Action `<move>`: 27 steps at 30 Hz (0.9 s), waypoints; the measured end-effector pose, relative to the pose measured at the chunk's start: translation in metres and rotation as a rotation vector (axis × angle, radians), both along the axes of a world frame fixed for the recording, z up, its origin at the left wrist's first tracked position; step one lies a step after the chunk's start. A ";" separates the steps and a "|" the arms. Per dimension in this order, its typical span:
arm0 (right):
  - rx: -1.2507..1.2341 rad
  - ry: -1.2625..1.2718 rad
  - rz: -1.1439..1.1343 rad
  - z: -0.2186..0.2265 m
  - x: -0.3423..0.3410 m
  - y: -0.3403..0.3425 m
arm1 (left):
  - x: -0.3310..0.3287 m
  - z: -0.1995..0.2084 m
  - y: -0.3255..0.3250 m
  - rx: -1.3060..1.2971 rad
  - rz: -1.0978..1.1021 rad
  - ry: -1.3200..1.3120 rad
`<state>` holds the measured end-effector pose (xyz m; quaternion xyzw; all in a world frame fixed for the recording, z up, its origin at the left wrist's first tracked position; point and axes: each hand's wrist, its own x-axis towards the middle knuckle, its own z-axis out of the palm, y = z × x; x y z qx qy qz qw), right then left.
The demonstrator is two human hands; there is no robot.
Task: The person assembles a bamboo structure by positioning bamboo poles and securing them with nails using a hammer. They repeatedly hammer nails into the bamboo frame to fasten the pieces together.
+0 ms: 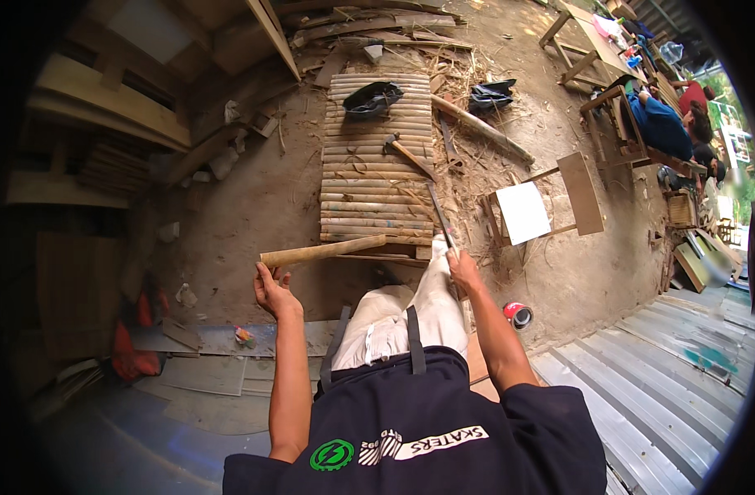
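Observation:
My left hand (276, 289) grips the left end of a split bamboo piece (324, 249). That piece runs sideways, its far end by the near edge of a bamboo-slat platform (377, 194). In my right hand (462, 271) is a machete (443, 216), closed round at the handle. Its long, thin blade points away from me beside the platform's right edge, apart from the bamboo piece. A hammer (410, 157) with a wooden handle lies on the slats, its head toward the left. Farther back on the slats rests a crumpled black plastic bag (372, 100).
Right of the platform are a bamboo pole (485, 130), another black bag (492, 96) and a low wooden stool with a white sheet (523, 213). A red can (518, 314) stands near my right forearm. Boards are stacked at left. A person in blue (662, 124) sits far right.

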<state>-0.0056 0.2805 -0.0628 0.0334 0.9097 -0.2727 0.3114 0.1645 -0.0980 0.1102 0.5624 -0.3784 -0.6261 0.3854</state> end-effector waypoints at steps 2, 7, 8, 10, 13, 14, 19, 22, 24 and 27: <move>-0.180 -0.058 0.177 -0.015 -0.008 -0.043 | 0.013 0.004 -0.002 0.011 0.035 -0.028; -0.152 -0.231 0.164 -0.064 -0.022 -0.093 | 0.062 0.010 -0.011 0.030 0.141 -0.095; -0.151 -0.063 0.166 -0.070 -0.018 -0.084 | 0.071 0.009 -0.015 0.058 0.162 -0.114; -0.109 0.032 0.098 -0.077 -0.012 -0.054 | 0.088 0.004 -0.023 0.077 0.211 -0.135; -0.099 -0.005 -0.254 -0.076 0.008 -0.001 | 0.106 -0.015 -0.028 0.117 0.218 -0.110; -0.006 0.001 -0.325 -0.077 0.014 0.008 | 0.109 -0.024 -0.029 0.134 0.203 -0.096; 0.129 0.321 -0.381 -0.052 0.053 0.022 | 0.105 -0.064 -0.020 0.251 0.219 -0.080; -0.013 0.256 -0.296 -0.028 0.052 0.006 | 0.086 -0.083 -0.018 0.267 0.174 -0.069; -0.060 0.228 -0.212 -0.021 0.039 -0.014 | 0.068 -0.097 -0.021 0.257 0.139 -0.089; -0.110 0.244 -0.079 -0.032 0.010 -0.053 | 0.042 -0.126 -0.021 0.256 0.037 -0.030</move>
